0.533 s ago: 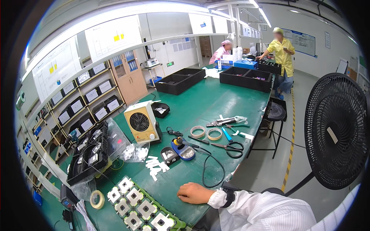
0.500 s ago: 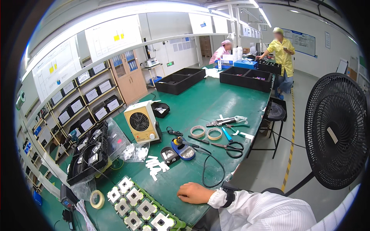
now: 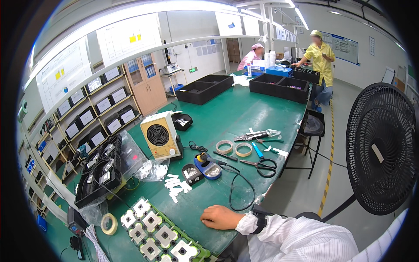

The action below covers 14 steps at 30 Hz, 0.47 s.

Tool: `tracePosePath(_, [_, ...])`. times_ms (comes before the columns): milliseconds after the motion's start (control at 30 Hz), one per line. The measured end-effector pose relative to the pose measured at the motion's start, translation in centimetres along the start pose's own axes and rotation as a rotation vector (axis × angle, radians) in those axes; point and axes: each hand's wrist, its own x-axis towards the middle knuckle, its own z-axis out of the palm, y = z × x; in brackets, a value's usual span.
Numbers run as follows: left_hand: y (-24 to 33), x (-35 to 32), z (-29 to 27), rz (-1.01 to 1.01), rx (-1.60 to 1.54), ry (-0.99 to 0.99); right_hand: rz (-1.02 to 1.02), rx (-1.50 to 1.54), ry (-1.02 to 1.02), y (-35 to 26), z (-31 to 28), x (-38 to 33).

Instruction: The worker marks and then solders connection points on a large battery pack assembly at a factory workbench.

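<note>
My right hand (image 3: pixel 219 217) rests on the green table near its front edge, palm down, fingers loosely curled together. Nothing shows in it, though its underside is hidden. A white striped sleeve and a dark wristband cover that arm. Just left of the hand, apart from it, lies a green battery module (image 3: pixel 165 236) topped with rows of white square pads with dark centres; the lower picture edge cuts it off. My left hand is out of view. Beyond the right hand, a soldering iron (image 3: pixel 206 158) sits in its blue stand (image 3: pixel 212 173), its black cable looping toward the hand.
White strips (image 3: pixel 176 187) lie beside a small dark tray (image 3: pixel 191 173). Scissors (image 3: pixel 260 167), tape rolls (image 3: pixel 224 146) and pliers (image 3: pixel 253 136) lie farther right. An ionizing blower (image 3: pixel 159 136) stands left; a black fan (image 3: pixel 380 148) stands right. Two people work at the far end.
The view has shifted very slightly. My right hand stays in the same place on the table, and the things around it have not moved.
</note>
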Motion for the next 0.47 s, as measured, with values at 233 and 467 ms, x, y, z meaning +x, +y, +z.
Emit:
tracePosePath(233, [-0.32,-0.28,0.21,-0.013,0.023,0.003,-0.011,-0.005,-0.015,0.22,0.06,0.06])
tracePosePath(467, [-0.47,-0.24,0.74,-0.02,0.079,-0.023,0.021,-0.038,-0.055,0.28,-0.04,0.0])
